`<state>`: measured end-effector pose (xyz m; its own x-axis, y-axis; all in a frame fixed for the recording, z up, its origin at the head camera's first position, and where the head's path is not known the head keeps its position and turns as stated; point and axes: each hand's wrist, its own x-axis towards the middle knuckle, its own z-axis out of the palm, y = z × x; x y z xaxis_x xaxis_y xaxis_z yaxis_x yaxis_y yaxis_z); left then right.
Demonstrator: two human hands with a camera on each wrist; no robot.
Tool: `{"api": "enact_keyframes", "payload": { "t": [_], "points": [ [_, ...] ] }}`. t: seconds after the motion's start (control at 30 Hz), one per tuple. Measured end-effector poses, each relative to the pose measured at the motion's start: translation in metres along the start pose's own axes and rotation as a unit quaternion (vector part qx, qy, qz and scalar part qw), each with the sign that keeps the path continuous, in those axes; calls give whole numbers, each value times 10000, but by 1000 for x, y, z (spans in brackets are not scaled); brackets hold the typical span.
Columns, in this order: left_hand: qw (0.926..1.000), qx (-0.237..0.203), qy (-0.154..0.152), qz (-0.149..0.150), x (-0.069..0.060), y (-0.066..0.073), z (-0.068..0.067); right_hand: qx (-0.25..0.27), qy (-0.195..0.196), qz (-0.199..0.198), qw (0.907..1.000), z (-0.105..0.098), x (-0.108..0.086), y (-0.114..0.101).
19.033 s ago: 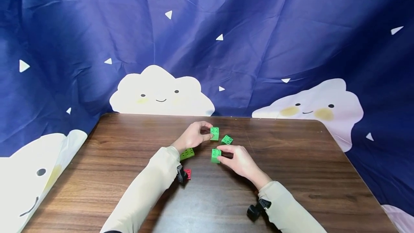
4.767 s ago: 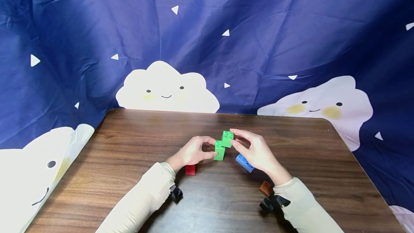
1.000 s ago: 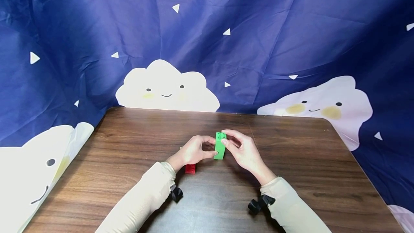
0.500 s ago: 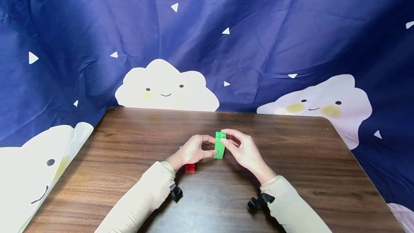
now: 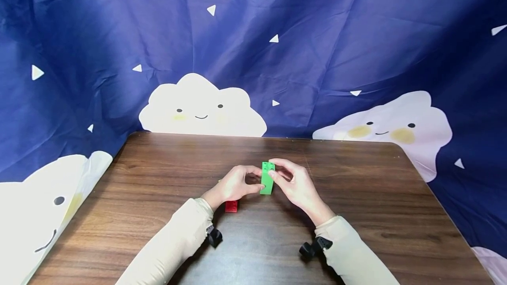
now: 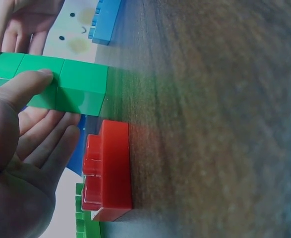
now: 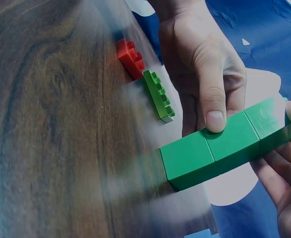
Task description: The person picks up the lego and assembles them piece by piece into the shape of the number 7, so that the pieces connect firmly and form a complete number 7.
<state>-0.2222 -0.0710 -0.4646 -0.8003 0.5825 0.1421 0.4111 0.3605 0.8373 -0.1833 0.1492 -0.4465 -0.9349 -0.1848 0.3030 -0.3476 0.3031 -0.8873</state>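
Three green blocks form an upright stack [image 5: 266, 184] near the middle of the table, in both hands. The left hand [image 5: 234, 184] pinches it around the middle, thumb in front; in the left wrist view this thumb lies across the green stack [image 6: 81, 87]. At the top, the right hand [image 5: 295, 184] pinches the uppermost block between thumb and fingers. The right wrist view shows the stack [image 7: 229, 139] slanting between the left hand [image 7: 200, 59] and the right hand [image 7: 289, 183]. Whether its bottom touches the table, I cannot tell.
A red block [image 5: 231, 206] lies below the left hand. Close to it is a lime green block [image 7: 157, 96], mostly hidden in the head view. A blue block [image 6: 105, 22] is on the right-hand side. Behind the table [image 5: 364, 188] hangs a blue curtain [image 5: 245, 34].
Compared with 4.8 s ago, the right hand's green block has moved left onto the left hand's stack. Over the last second the hands have barely moved, still gripping it.
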Motion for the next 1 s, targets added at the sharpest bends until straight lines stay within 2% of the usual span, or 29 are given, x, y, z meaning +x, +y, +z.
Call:
{"api": "enact_keyframes", "payload": {
  "t": [0.2,0.43,1.0],
  "points": [
    [10000,17,-28,-4,0,-1,1,23,95,-165,9998,3,-1,1],
    [10000,-29,21,8,-3,-1,1,-435,28,-581,9974,3,0,3],
    [10000,-70,43,-6,0,-3,2,-464,61,-670,9967,2,1,3]
  ]
}}
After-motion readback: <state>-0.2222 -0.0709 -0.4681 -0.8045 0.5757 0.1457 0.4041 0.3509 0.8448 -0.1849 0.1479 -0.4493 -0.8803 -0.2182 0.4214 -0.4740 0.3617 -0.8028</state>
